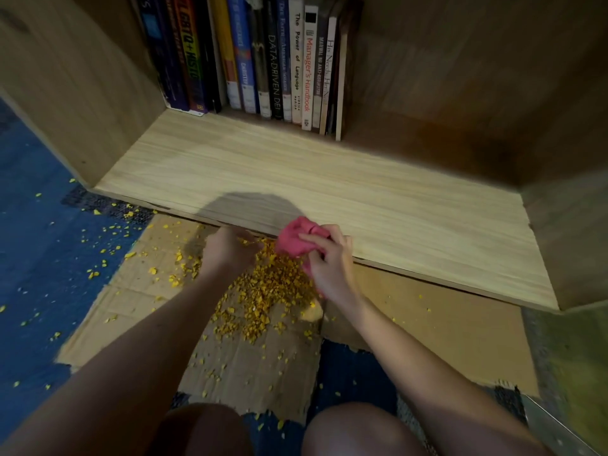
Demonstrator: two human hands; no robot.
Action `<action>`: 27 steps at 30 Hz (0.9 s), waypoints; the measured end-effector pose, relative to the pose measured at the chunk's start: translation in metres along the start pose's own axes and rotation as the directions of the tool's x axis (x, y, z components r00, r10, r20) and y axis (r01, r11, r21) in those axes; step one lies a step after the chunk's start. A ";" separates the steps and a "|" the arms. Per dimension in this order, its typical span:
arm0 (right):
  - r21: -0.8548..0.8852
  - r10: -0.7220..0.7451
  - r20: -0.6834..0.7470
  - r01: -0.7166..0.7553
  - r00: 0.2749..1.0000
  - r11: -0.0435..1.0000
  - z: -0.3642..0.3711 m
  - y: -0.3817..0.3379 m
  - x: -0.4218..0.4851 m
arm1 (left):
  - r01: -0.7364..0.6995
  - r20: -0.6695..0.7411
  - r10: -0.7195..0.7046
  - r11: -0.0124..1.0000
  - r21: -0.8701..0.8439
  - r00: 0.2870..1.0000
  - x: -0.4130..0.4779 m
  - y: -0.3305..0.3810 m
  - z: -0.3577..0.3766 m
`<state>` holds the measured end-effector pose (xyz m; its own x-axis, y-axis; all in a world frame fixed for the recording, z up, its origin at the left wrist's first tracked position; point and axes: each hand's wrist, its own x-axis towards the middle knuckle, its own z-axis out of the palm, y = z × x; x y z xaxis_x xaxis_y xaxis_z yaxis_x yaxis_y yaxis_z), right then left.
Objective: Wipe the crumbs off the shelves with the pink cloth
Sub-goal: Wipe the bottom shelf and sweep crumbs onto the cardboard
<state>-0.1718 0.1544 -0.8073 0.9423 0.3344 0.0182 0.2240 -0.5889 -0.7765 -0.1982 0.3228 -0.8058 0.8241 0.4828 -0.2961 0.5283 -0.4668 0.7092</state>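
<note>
The pink cloth (pixel 297 240) is bunched into a wad at the front edge of the bottom shelf (pixel 296 179), about midway along it. The right hand (pixel 330 263) grips it, fingers curled over the top and thumb pressed into the folds. The cloth's long axis runs across the shelf's front edge. Its rounded, bunched end points in toward the shelf, and a thin strip of pink trails out from under the palm on the side away from the shelf.

The left hand (pixel 230 250) is just off the same front edge, to the left of the cloth and apart from it. Its back faces up and its fingers reach toward the edge. I cannot tell whether they are curled or holding anything.

A heap of yellow crumbs (pixel 273 291) lies in front of the shelf on a torn sheet of cardboard (pixel 444 324), below and between the two hands. More crumbs are scattered off the shelf's left front corner, across the blue carpet (pixel 33 258). A row of books (pixel 279 60) stands upright at the back of the shelf, toward its left.
</note>
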 end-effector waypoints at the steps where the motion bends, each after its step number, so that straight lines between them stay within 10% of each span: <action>1: -0.006 -0.010 0.010 0.010 1.000 1.000 -0.004 -0.001 -0.001 | -0.033 -0.001 0.033 0.998 0.061 0.999 -0.002 0.002 0.001; 8: -0.059 -0.062 0.044 0.064 0.997 0.996 -0.012 -0.001 0.010 | -0.034 0.069 0.028 0.995 0.090 0.997 -0.009 0.016 0.005; 15: -0.085 0.083 -0.270 -0.110 0.959 0.990 -0.064 0.018 0.038 | -0.189 0.079 0.173 0.928 0.320 0.982 0.002 0.039 0.020; 18: -0.246 0.237 -0.159 -0.271 0.959 0.931 -0.074 0.044 0.041 | -0.241 0.249 0.141 0.866 0.438 0.958 0.005 0.044 0.031; 22: -0.418 0.141 -0.014 -0.134 0.990 0.899 -0.036 0.044 0.019 | -0.284 0.282 0.159 0.825 0.488 0.946 0.003 0.041 0.037; 27: -0.182 -0.006 0.096 0.024 0.995 0.983 -0.015 0.022 0.005 | -0.292 0.297 0.153 0.808 0.511 0.943 0.000 0.037 0.036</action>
<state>-0.1585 0.1318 -0.8150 0.9125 0.4074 -0.0376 0.2880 -0.7047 -0.6484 -0.1711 0.2788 -0.8024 0.9184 0.1636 -0.3603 0.2903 -0.8973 0.3324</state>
